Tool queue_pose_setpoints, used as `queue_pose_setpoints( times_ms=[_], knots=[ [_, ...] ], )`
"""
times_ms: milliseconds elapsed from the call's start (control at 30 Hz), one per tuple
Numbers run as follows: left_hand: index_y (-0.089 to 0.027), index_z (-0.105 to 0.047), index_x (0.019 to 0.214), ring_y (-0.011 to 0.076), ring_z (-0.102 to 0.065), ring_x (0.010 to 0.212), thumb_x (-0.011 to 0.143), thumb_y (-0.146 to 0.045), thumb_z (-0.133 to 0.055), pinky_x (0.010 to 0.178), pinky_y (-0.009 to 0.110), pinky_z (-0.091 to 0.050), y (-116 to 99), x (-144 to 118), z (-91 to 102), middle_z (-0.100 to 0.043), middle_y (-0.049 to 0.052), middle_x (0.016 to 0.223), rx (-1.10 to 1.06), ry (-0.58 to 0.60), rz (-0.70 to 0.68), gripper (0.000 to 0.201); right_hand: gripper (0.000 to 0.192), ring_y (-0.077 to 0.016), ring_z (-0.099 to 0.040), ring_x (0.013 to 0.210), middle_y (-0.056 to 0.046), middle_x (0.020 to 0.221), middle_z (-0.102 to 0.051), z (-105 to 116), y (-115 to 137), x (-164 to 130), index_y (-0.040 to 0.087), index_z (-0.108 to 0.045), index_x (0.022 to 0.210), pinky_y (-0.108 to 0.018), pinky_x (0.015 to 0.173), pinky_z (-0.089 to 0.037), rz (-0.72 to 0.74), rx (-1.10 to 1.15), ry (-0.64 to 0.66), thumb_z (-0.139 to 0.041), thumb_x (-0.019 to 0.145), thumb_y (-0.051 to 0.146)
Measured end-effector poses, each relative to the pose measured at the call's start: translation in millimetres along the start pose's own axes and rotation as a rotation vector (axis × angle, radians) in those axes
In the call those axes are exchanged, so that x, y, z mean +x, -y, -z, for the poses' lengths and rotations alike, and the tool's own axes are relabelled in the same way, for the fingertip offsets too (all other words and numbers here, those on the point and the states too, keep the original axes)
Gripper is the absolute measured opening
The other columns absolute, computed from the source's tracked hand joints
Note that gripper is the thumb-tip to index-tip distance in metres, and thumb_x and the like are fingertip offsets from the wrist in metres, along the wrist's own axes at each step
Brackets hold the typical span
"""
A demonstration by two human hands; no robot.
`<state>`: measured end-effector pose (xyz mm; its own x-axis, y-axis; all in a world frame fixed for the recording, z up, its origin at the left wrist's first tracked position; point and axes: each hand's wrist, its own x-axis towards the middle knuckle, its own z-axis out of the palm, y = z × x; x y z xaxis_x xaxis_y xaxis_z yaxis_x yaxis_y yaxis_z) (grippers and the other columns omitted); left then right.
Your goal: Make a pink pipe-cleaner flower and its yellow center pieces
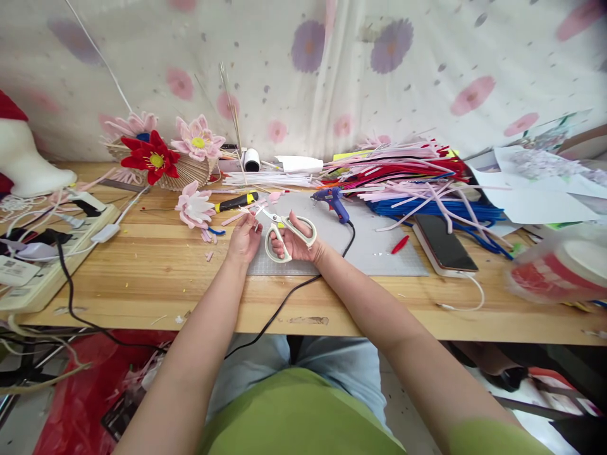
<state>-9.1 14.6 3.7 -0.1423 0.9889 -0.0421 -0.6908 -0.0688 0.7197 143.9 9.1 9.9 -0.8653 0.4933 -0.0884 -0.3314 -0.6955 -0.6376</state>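
Landmark: grey cutting mat [374, 243] lying on the wooden table [156, 265]. Right hand [296, 240], over the mat's near left part, is clamped on white-handled scissors [288, 229], fingers through the loops; blades point up-left, toward the mat's left edge, and are slightly apart at the tips. Left hand [244, 239], at the mat's left edge, has fingers pinched together on a small pink strip [250, 212] held right at the scissor tips; whether blade and strip touch is too small to tell. Just left of the mat: a pale pink pipe-cleaner flower [194, 208] lying on the table, with pink scraps beside it. At the mat's far left corner, a yellow-and-black utility knife [236, 201]. On the mat's far edge, a blue glue gun [332, 201], its black cord running off the mat's near edge and over the table front. A small red piece [399, 244] lies on the mat's right part. Right of the mat, touching its edge, a dark phone [444, 242] on a white cable. Behind the mat, a heap of pipe cleaners [408, 174], pink, red, blue. Far left of the mat, a power strip [42, 265] and a fan of sticks bearing red and pink flowers [156, 155].
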Motion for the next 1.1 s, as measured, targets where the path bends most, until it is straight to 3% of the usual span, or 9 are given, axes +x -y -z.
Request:
queue_pose_setpoints(
  times_ms=[133, 367, 533, 633, 767, 833, 900, 1000, 1100],
  knots=[
    [-0.017, -0.06, 0.061, 0.0035, -0.04, 0.051, 0.066, -0.019, -0.07, 0.064, 0.02, -0.039, 0, 4, 2.9, -0.048, -0.005, 0.056, 0.034, -0.02, -0.004, 0.012, 0.069, -0.012, -0.047, 0.052, -0.001, 0.056, -0.048, -4, -2, 2, 0.013, -0.051, 0.082, -0.025, 0.051, -0.042, 0.03, -0.072, -0.062, -0.011, 0.08, 0.07],
    [-0.016, -0.061, 0.064, 0.002, -0.038, 0.048, 0.069, -0.016, -0.068, 0.06, 0.018, -0.039, 1, 6, 4.4, -0.044, -0.006, 0.053, -0.051, -0.034, 0.039, 0.008, 0.063, -0.0065, -0.031, 0.038, 0.005, 0.046, -0.033, 4, 1, 8, 0.015, -0.047, 0.072, -0.017, 0.037, -0.026, 0.043, -0.161, -0.151, -0.011, 0.085, 0.064],
    [-0.015, -0.061, 0.064, 0.0021, -0.039, 0.047, 0.073, -0.015, -0.064, 0.058, 0.017, -0.039, -8, 5, 9.3, -0.042, -0.006, 0.049, -0.126, -0.107, 0.075, 0.009, 0.054, -0.0047, -0.023, 0.037, 0.007, 0.045, -0.026, 12, 21, -6, 0.017, -0.042, 0.067, -0.016, 0.037, -0.02, 0.254, -0.27, -0.312, -0.023, 0.084, 0.064],
    [-0.015, -0.062, 0.066, 0.0016, -0.04, 0.046, 0.074, -0.013, -0.063, 0.058, 0.016, -0.04, -9, 3, 10.1, -0.045, -0.005, 0.051, -0.104, -0.118, 0.104, 0.008, 0.047, -0.007, -0.035, 0.042, 0.005, 0.05, -0.037, 19, 28, -18, 0.019, -0.045, 0.073, -0.019, 0.042, -0.029, 0.328, -0.559, -0.47, -0.036, 0.08, 0.064],
    [-0.014, -0.063, 0.066, 0.0025, -0.046, 0.051, 0.072, -0.01, -0.063, 0.061, 0.017, -0.042, -5, 3, 8.4, -0.054, -0.003, 0.058, -0.036, -0.133, 0.156, 0.007, 0.039, -0.0176, -0.053, 0.067, -0.004, 0.067, -0.053, 24, 30, -26, 0.02, -0.048, 0.077, -0.026, 0.056, -0.037, 0.225, -1.215, -0.949, -0.054, 0.073, 0.059],
    [-0.013, -0.062, 0.065, 0.0035, -0.051, 0.056, 0.072, -0.008, -0.06, 0.065, 0.019, -0.045, -4, 2, 7.7, -0.059, -0.001, 0.064, 0.001, -0.13, 0.166, 0.009, 0.037, -0.025, -0.055, 0.086, -0.011, 0.081, -0.058, 24, 29, -27, 0.018, -0.051, 0.08, -0.031, 0.067, -0.038, 0.127, -1.512, -1.14, -0.058, 0.071, 0.053],
    [-0.012, -0.062, 0.065, 0.0051, -0.055, 0.06, 0.073, -0.006, -0.058, 0.07, 0.021, -0.047, -5, 0, 6.9, -0.061, 0.001, 0.067, 0.047, -0.097, 0.184, 0.01, 0.036, -0.0299, -0.053, 0.096, -0.018, 0.094, -0.058, 25, 29, -28, 0.015, -0.054, 0.086, -0.036, 0.075, -0.038, 0.045, -1.702, -1.23, -0.058, 0.072, 0.048],
    [-0.01, -0.062, 0.068, 0.0088, -0.061, 0.068, 0.074, -0.007, -0.056, 0.076, 0.026, -0.049, -7, -5, 4.8, -0.064, 0.003, 0.072, 0.135, -0.032, 0.219, 0.009, 0.039, -0.0309, -0.052, 0.1, -0.022, 0.104, -0.056, 28, 29, -30, 0.009, -0.055, 0.099, -0.039, 0.083, -0.037, -0.009, -1.814, -1.313, -0.055, 0.075, 0.04],
    [-0.01, -0.063, 0.073, 0.0114, -0.063, 0.071, 0.074, -0.011, -0.058, 0.075, 0.029, -0.051, -6, -9, 2.7, -0.067, 0.005, 0.078, 0.237, 0.009, 0.219, 0.005, 0.044, -0.03, -0.05, 0.105, -0.02, 0.111, -0.054, 31, 29, -31, 0.007, -0.055, 0.108, -0.038, 0.088, -0.037, 0.098, -1.853, -1.359, -0.059, 0.072, 0.033]
  ],
)
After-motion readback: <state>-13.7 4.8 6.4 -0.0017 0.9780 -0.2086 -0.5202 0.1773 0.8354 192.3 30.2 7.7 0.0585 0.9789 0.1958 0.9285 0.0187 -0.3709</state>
